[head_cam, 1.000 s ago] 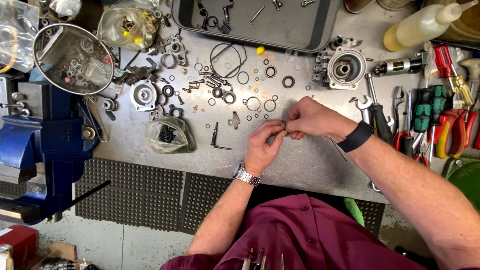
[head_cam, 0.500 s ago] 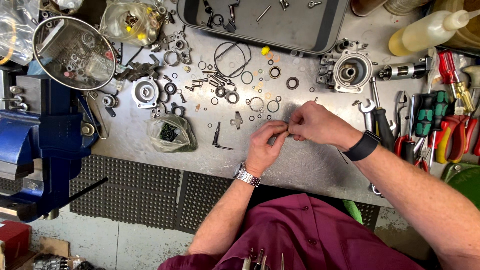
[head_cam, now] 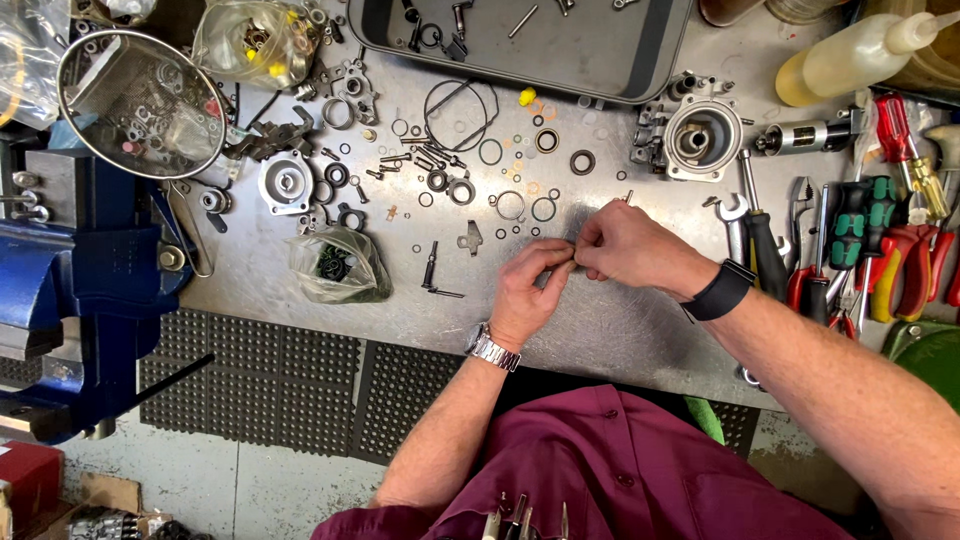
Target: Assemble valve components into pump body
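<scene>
Over the metal bench (head_cam: 620,330), seen from my head, my left hand (head_cam: 525,295) and right hand (head_cam: 625,245) meet fingertip to fingertip, pinching a tiny part I cannot make out, near scattered rings (head_cam: 510,205).

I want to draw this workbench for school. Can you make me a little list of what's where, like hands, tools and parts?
left hand: pinching something tiny, too small to tell
right hand: fingertips meet the left hand's
bench: grey metal
rings: scattered behind the hands
housing: round metal part, behind and to the right
vise: blue, far left
tray: dark, at the back
bottle: yellowish, back right
pliers: red handles, right edge
</scene>
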